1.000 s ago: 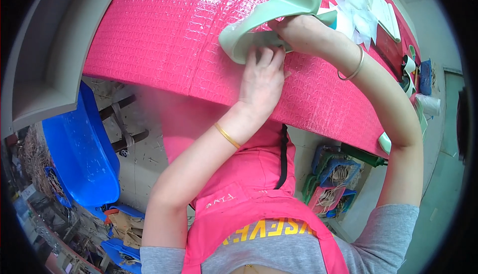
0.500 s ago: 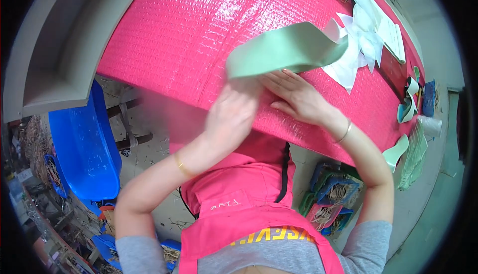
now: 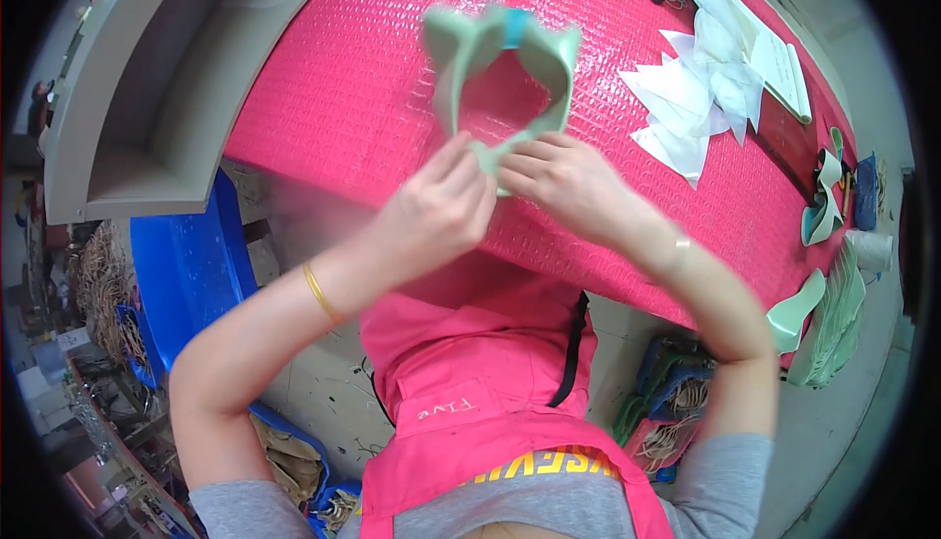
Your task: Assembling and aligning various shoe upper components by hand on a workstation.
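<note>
A pale green, flexible curved piece is bent into a loop above the pink-covered table, blurred by motion. A teal patch shows at its far side. My left hand pinches the near left part of the loop between thumb and fingers. Close beside it, my right hand has its fingers curled over the near right part. The two hands almost meet at the near end, and the fingertips hide some of the edge there.
White translucent sheets and a notepad lie to the right on the pink table cover. A stack of green pieces sits past the right edge. A grey open box stands left, above a blue bin.
The green piece has gone from a stretched curved strip to a loop, shifting left, with its teal patch now showing. My left hand has turned and pinches its near end beside my right.
</note>
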The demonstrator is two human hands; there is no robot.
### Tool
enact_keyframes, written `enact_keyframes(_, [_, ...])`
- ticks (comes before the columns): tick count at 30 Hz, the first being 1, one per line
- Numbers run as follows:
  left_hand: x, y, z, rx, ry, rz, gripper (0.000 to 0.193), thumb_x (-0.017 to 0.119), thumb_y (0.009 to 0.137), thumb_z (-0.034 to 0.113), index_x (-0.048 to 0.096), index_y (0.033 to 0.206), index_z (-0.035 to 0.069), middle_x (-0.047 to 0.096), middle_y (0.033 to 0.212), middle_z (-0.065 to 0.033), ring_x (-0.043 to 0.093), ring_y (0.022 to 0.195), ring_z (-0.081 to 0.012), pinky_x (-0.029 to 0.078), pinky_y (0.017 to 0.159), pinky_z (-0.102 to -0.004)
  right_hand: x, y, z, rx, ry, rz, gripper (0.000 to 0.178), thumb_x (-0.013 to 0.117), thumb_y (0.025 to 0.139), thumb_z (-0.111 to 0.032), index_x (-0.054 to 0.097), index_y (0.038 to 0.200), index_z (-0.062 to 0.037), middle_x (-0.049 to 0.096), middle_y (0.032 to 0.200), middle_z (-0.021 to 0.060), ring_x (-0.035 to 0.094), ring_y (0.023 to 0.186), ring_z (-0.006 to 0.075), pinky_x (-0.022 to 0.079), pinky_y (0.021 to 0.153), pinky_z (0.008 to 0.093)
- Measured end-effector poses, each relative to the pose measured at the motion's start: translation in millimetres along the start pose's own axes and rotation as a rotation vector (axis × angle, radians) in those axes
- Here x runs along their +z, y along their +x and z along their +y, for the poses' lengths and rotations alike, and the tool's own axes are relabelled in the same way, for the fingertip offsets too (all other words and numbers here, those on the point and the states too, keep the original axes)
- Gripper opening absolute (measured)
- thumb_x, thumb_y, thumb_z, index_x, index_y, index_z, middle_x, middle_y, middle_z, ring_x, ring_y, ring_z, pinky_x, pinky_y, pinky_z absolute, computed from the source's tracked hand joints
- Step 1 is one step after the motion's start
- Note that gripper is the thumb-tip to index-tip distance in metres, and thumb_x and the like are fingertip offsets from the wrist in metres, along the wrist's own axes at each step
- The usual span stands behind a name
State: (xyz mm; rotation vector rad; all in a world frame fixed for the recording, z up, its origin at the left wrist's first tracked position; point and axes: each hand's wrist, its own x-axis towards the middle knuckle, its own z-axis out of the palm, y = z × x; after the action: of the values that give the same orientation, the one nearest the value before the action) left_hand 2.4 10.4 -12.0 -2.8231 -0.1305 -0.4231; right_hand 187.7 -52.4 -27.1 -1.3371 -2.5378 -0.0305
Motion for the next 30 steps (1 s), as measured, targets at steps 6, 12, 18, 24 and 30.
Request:
enact_keyframes(6, [18.5, -1.6, 56.4, -0.046, -0.181, -0.071, 0.032, 0.053, 0.07, 0.011, 0.055, 0.098, -0.003, 0.057, 0.097, -0.0147, 0.054, 0.094, -0.0263, 0.041, 0.09, -0.0364, -52.4, -48.5, -6.9, -0.159, -0.439, -0.375, 0.009, 0.055, 0.06, -0.012, 0.062, 0.061, -0.0065, 0.058, 0.067, 0.0045, 0.052, 0.08, 0.0171, 0.037, 0.079, 0.0259])
enact_keyframes(12, [35.1, -7.0, 64.6, -0.335, -0.434, 0.062, 0.044, 0.059, 0.072, 0.017, 0.051, 0.112, 0.0, 0.047, 0.12, -0.012, 0.048, 0.1, -0.0265, 0.043, 0.084, -0.0358, -57.1, -51.7, -25.8, 0.02, -0.446, -0.459, 0.009, 0.056, 0.06, -0.014, 0.064, 0.06, -0.0104, 0.058, 0.069, 0.0021, 0.05, 0.082, 0.0155, 0.035, 0.077, 0.023])
enact_keyframes(18, [30.4, 17.8, 78.4, -0.323, -0.409, -0.05, 0.048, 0.06, 0.074, 0.032, 0.053, 0.11, 0.0, 0.045, 0.122, -0.0113, 0.045, 0.096, -0.0235, 0.037, 0.086, -0.0361, -53.6, -40.8, -32.3, 0.075, -0.487, -0.866, 0.036, 0.051, 0.069, -0.012, 0.057, 0.1, 0.0054, 0.059, 0.098, 0.0099, 0.05, 0.095, 0.0151, 0.035, 0.086, 0.0262])
enact_keyframes(24, [48.2, 28.4, 94.8, -0.322, -0.512, 0.15, 0.04, 0.055, 0.078, 0.023, 0.052, 0.108, -0.003, 0.049, 0.115, -0.0138, 0.041, 0.115, -0.0258, 0.034, 0.092, -0.0387, -55.1, -43.4, -26.4, 0.034, -0.471, -0.76, 0.029, 0.051, 0.069, -0.012, 0.058, 0.093, 0.0034, 0.059, 0.088, 0.007, 0.051, 0.089, 0.0156, 0.037, 0.082, 0.0265])
enact_keyframes(30, [46.9, 36.9, 90.4, -0.378, -0.506, 0.134, 0.043, 0.057, 0.076, 0.025, 0.052, 0.109, -0.003, 0.053, 0.112, -0.0137, 0.046, 0.108, -0.0221, 0.036, 0.087, -0.0341, -64.5, -34.9, -14.9, -0.014, -0.421, -0.657, 0.014, 0.054, 0.065, -0.012, 0.057, 0.076, -0.0036, 0.056, 0.08, 0.0053, 0.051, 0.087, 0.017, 0.039, 0.078, 0.0266])
